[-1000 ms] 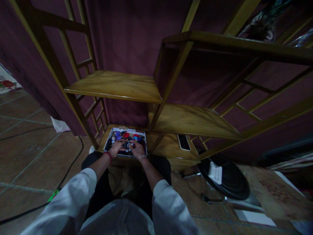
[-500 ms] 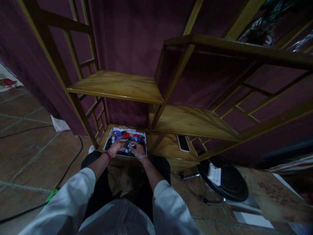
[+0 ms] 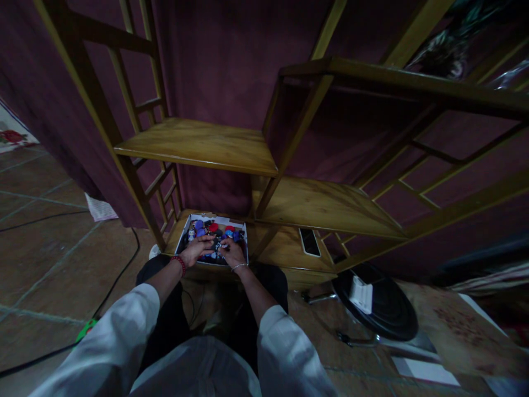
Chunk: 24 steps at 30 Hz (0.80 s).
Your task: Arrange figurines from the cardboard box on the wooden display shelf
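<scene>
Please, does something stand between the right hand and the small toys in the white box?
Nothing visible does. The right hand is over the open white box, down at the small toys. The left hand is beside it, not in between. What lies under the hands is hidden.

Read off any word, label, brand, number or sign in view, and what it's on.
No text can be read.
Small dark item between left hand and right hand: pale marks, too small to call lettering.
Phone: nothing legible.
White object on black stool: too blurred to tell.
</scene>
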Motion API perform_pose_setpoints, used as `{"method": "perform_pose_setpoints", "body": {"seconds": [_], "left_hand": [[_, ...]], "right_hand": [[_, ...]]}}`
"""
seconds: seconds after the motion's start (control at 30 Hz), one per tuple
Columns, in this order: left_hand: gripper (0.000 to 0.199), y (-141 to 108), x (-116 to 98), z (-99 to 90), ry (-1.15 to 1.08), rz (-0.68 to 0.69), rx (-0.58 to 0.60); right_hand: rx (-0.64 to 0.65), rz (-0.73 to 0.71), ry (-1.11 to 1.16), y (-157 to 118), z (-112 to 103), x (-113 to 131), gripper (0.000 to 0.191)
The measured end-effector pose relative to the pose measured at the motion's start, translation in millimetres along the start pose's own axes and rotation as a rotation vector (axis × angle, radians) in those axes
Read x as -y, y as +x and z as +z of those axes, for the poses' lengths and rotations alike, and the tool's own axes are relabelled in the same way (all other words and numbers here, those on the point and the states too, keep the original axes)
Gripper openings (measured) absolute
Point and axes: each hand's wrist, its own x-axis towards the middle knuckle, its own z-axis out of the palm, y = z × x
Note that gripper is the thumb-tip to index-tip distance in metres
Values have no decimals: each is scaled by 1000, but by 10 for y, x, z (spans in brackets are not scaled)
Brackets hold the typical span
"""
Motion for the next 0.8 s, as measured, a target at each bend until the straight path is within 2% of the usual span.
{"method": "perform_pose_setpoints", "body": {"seconds": [0.37, 0.8], "left_hand": [[27, 55, 29, -56, 4, 0, 49], [22, 76, 43, -65, -17, 8, 45]], "right_hand": [[-44, 5, 0, 54, 38, -101, 17], [-51, -33, 63, 47, 25, -114, 21]]}}
